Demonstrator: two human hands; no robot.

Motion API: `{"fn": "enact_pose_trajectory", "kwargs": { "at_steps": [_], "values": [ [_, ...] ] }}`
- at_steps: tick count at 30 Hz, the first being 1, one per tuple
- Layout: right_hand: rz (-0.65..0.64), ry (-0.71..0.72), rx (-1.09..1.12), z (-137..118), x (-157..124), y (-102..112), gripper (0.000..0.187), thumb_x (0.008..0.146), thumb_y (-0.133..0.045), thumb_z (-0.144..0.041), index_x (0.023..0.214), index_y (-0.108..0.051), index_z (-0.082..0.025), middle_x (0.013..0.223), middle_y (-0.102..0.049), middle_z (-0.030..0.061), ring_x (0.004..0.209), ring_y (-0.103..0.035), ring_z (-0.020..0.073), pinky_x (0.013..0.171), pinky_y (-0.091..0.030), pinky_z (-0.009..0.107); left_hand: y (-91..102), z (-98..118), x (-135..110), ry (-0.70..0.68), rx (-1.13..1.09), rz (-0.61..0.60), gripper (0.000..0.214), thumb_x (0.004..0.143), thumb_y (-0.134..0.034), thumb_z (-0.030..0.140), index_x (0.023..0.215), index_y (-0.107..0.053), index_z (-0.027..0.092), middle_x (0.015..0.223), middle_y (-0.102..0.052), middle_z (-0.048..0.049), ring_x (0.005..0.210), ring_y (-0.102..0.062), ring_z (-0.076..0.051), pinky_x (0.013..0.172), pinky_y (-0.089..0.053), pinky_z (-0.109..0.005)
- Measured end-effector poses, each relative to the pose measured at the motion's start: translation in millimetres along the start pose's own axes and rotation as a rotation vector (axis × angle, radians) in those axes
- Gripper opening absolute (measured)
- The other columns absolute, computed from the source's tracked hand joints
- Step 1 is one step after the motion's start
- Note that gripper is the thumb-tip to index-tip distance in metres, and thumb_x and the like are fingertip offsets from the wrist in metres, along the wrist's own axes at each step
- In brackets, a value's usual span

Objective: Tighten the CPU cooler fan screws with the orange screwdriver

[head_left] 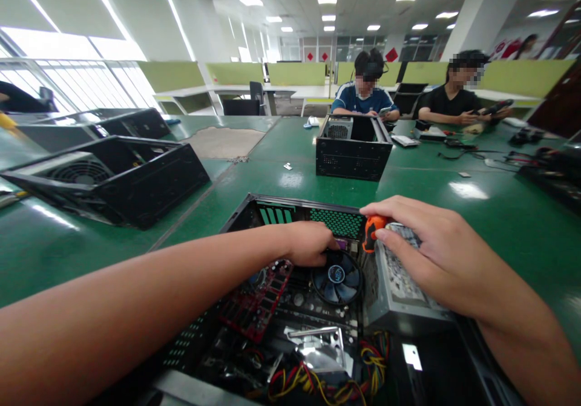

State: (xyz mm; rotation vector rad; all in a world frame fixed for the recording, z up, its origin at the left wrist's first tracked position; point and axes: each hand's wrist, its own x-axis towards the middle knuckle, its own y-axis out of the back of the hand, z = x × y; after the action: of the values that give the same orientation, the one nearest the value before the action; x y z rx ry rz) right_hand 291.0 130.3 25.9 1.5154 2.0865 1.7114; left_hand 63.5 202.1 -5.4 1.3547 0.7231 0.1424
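Observation:
An open black computer case (290, 203) lies in front of me on the green table. Inside it I see a blue-bladed cooler fan (336, 278), a red expansion card (261, 294), a grey power supply (399, 291) and bundles of coloured wires (318, 385). My left hand (308, 242) reaches down into the case just behind the fan, with its fingers curled and hidden. My right hand (431, 242) lies over the power supply and grips an orange-and-black screwdriver handle (371, 232) at the case's rear wall.
Two black cases (113, 176) lie on their sides at the left. Another open case (353, 146) stands beyond mine. Two seated people work at the far side, with cables and small parts (472, 152) on the table at the right.

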Motion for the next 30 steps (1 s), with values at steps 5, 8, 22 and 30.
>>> {"fn": "enact_pose_trajectory", "kwargs": {
  "at_steps": [5, 8, 22, 30],
  "values": [
    [-0.004, -0.009, -0.003, 0.4, -0.5, -0.2, 0.027, 0.103, -0.053, -0.013, 0.125, -0.066, -0.020, 0.118, -0.076, 0.0061, 0.107, -0.071, 0.0190, 0.093, -0.053, 0.033, -1.5, -1.2, 1.3, -0.011, 0.012, 0.005, 0.028, 0.089, -0.064, 0.021, 0.112, -0.079, 0.018, 0.090, -0.080, -0.0082, 0.072, -0.069, -0.024, 0.063, -0.046, -0.032],
    [-0.013, -0.012, 0.002, 0.6, -0.5, -0.1, 0.027, 0.103, -0.053, -0.013, 0.126, -0.066, -0.020, 0.118, -0.075, 0.0053, 0.107, -0.070, 0.0179, 0.094, -0.052, 0.032, -2.9, -1.9, 1.8, -0.020, 0.017, 0.006, 0.029, 0.089, -0.063, 0.021, 0.113, -0.079, 0.017, 0.089, -0.080, -0.0093, 0.073, -0.069, -0.025, 0.061, -0.044, -0.033],
    [-0.008, -0.072, -0.026, 1.1, 1.0, -1.0, 0.016, 0.098, -0.062, -0.018, 0.113, -0.068, -0.022, 0.104, -0.075, 0.0060, 0.093, -0.070, 0.0223, 0.080, -0.054, 0.036, -7.1, -4.5, 3.3, -0.030, 0.011, 0.036, 0.029, 0.087, -0.065, 0.020, 0.113, -0.079, 0.017, 0.088, -0.080, -0.0104, 0.076, -0.071, -0.027, 0.063, -0.046, -0.033],
    [-0.060, -0.102, -0.001, 2.0, -1.0, 0.1, 0.027, 0.102, -0.050, -0.014, 0.124, -0.066, -0.021, 0.118, -0.073, 0.0053, 0.107, -0.069, 0.0203, 0.091, -0.051, 0.036, -2.3, -1.6, 1.7, -0.004, -0.003, -0.003, 0.029, 0.088, -0.062, 0.020, 0.112, -0.079, 0.016, 0.089, -0.080, -0.0107, 0.077, -0.070, -0.026, 0.063, -0.044, -0.034]
  ]
}}
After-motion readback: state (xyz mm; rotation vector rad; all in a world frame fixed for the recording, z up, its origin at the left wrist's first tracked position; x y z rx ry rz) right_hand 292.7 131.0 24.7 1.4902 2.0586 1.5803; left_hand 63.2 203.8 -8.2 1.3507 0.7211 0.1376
